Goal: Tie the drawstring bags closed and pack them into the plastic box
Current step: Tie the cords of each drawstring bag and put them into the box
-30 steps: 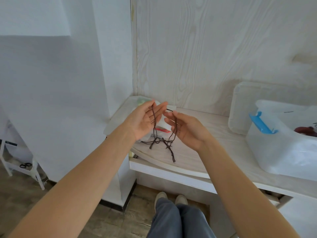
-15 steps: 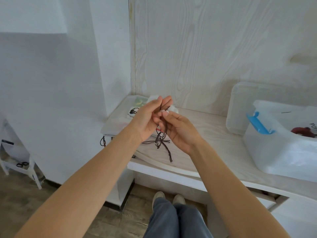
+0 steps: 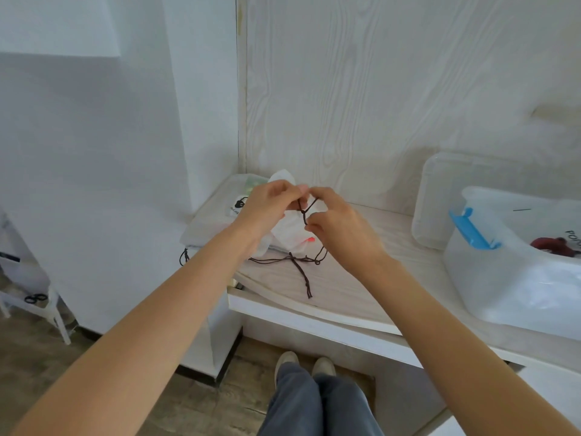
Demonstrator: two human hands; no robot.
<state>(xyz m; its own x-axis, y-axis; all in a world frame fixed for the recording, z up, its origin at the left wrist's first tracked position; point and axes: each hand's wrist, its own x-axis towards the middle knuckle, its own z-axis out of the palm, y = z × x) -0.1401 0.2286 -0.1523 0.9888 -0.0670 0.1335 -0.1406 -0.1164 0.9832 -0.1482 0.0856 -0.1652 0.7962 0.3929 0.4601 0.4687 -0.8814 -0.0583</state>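
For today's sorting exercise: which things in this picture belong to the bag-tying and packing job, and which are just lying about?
Part of the job:
- left hand and right hand, pinching the dark drawstring
- white drawstring bag
- plastic box with blue latch
- bags in the pile behind

Lying about:
- box lid leaning on the wall
- scissors on the low rack

Bright, even daylight, soft shadows (edges bowed by wide lens).

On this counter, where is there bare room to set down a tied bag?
Bare counter lies between the right hand and the plastic box, and along the front edge below the cord ends. The left corner is crowded with bags.
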